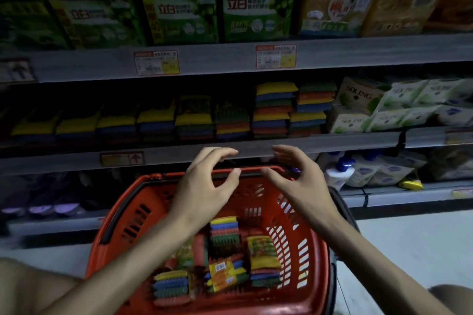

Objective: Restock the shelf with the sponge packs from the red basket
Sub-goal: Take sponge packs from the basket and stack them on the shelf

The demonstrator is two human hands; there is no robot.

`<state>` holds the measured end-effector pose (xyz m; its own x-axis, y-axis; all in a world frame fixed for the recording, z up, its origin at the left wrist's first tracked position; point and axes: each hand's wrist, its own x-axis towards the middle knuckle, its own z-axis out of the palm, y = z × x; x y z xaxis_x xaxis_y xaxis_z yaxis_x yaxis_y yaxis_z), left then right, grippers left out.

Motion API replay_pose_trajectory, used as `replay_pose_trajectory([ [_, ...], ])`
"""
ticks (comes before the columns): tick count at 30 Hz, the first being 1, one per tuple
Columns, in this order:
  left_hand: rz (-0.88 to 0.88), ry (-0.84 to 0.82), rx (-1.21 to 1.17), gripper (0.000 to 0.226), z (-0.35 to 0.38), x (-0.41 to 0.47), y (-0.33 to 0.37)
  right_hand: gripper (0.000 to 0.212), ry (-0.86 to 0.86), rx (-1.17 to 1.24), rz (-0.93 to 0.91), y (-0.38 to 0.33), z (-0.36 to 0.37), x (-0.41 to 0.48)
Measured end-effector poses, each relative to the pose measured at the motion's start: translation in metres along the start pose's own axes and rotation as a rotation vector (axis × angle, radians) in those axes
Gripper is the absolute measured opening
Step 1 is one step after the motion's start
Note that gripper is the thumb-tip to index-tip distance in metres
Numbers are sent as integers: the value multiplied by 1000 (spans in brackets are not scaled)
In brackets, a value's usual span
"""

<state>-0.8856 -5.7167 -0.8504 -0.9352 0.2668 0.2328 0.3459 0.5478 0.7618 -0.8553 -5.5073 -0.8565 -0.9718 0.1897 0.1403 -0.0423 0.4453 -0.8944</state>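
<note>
A red basket [133, 215] stands on the floor in front of me with several multicoloured sponge packs [224, 235] lying in its bottom. My left hand [204, 186] and my right hand [299, 181] hover side by side above the basket's far rim, palms facing each other, fingers loosely curved and holding nothing. Just beyond them runs the edge of the middle shelf [332, 142], where stacks of the same sponge packs [273, 110] stand in a row. The stacks at the left are lower than those at the right.
White Soling packs [399, 105] fill the shelf to the right of the sponges. Green and yellow detergent bags [256, 15] sit on the shelf above. White refill pouches and a blue-capped bottle [343, 171] occupy the lower shelf at right. Pale floor lies right of the basket.
</note>
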Motion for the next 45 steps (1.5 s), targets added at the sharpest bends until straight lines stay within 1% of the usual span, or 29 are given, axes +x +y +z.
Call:
replay_pose_trajectory([
  [6, 24, -206, 231, 33, -48, -49, -49, 47, -195, -285, -53, 12, 37, -19],
  [9, -40, -263, 285, 34, -61, -70, -72, 55, -376, -439, -10, 27, 59, -26],
  [13, -68, -357, 411, 42, -63, -90, -100, 66, -635, -694, 56, 65, 93, -31],
  [16, -132, -439, 491, 48, -63, -100, -119, 73, -757, -808, 66, 98, 121, -26],
  [18, -141, -478, 530, 49, -62, -108, -133, 77, -784, -863, 58, 113, 142, -21],
  [23, -144, -583, 710, 48, -65, -118, -162, 80, -806, -976, 47, 136, 190, -13],
  [27, -145, -603, 746, 43, -65, -118, -171, 90, -711, -1071, 42, 150, 210, -18],
  [30, -146, -621, 761, 41, -66, -119, -175, 73, -662, -1137, -12, 154, 213, -21],
  [31, -141, -626, 765, 40, -66, -120, -176, 71, -662, -1132, -15, 155, 212, -22],
  [34, -126, -604, 756, 38, -67, -120, -174, 74, -671, -1096, -15, 149, 204, -23],
  [36, -127, -577, 716, 40, -66, -119, -172, 72, -651, -1012, -26, 136, 195, -24],
  [38, -165, -525, 600, 46, -65, -117, -169, 70, -612, -869, -39, 118, 180, -24],
  [40, -272, -455, 362, 54, -64, -114, -163, 72, -589, -698, -43, 98, 164, -27],
  [42, -386, -384, 129, 70, -62, -111, -159, 73, -576, -467, 48, 74, 151, -29],
  [45, -440, -348, -40, 94, -62, -105, -152, 63, -651, 13, 343, 29, 135, -31],
])
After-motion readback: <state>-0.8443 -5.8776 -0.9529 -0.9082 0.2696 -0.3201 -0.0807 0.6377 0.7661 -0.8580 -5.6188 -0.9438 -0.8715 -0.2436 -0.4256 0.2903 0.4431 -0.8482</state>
